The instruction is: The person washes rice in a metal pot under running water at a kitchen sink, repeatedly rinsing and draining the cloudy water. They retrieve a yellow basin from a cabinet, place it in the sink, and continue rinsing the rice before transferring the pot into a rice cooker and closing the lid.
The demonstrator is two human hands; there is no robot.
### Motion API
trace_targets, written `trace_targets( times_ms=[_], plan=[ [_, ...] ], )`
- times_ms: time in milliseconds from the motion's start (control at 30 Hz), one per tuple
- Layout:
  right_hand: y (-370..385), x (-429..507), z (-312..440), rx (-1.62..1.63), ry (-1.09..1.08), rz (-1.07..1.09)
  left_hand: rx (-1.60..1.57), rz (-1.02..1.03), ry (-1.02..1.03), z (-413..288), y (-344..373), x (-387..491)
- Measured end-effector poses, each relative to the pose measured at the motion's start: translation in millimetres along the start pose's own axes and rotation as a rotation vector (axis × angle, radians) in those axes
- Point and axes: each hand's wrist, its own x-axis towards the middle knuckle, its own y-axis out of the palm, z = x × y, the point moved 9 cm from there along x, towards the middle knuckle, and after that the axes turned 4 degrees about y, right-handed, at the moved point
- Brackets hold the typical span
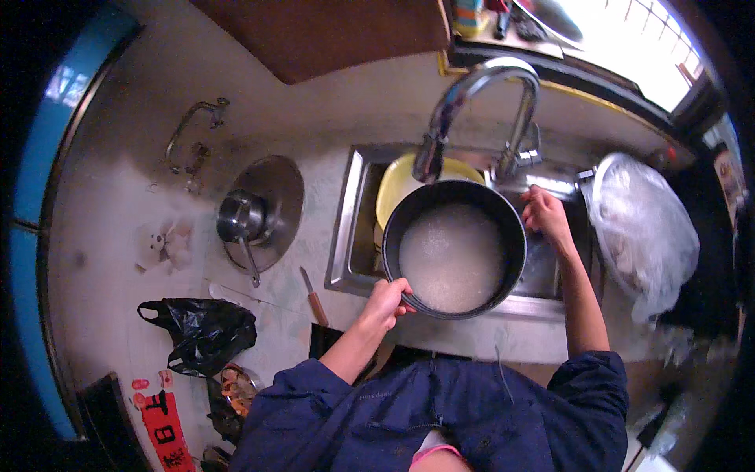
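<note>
A round dark pot [454, 248] with cloudy whitish water and pale grains, apparently rice, is held over the steel sink [340, 248]. My left hand [389, 302] grips its rim at the lower left. Near the pot's upper right side is my right hand [541, 213], fingers curled; whether its fingertips touch the rim is unclear. Above the pot hangs the spout of a chrome faucet [433, 156], with no water seen running. A yellow basin [392, 189] sits in the sink, partly hidden behind the pot.
Left of the sink, a paring knife [314, 298] lies on the counter. Beyond it, a steel pan [242, 215] stands in a round basin [286, 194]. A black plastic bag [206, 333] lies lower left. At right is a container covered by a clear plastic bag [646, 230].
</note>
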Motion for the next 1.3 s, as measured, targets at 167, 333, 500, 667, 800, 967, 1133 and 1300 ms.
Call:
trace_targets(
  times_ms=[167, 333, 500, 667, 800, 967, 1133, 1300],
  plan=[
    [23.3, -122.2, -5.9, -0.415, -0.054, -0.167, 0.139, 0.179, -0.057, 32.4, -2.0, -33.9],
    [32.1, -178.3, -31.4, -0.158, -0.079, -0.293, 0.316, 0.271, -0.117, 52.9, -18.2, -48.6],
    [41.6, -229.8, -56.2, -0.123, -0.115, -0.497, 0.295, 0.254, 0.023, 77.2, -19.5, -51.6],
    [55.6, -245.8, -54.3, -0.096, -0.254, -0.606, 0.301, 0.249, 0.117, 82.1, -34.2, -45.1],
    [57.1, -238.1, -57.1, -0.112, -0.218, -0.619, 0.300, 0.315, 0.078, 89.8, -32.7, -36.2],
    [59.1, -244.2, -63.1, -0.247, -0.202, -0.597, 0.206, 0.278, 0.063, 110.7, -36.3, -37.1],
    [58.7, -251.6, -62.2, -0.351, -0.144, -0.569, 0.107, 0.263, 0.041, 116.5, -36.6, -41.2],
    [17.1, -268.8, -80.7, 0.314, 0.049, -0.245, 0.031, 0.248, 0.053, 113.8, -35.2, -48.4]
  ],
)
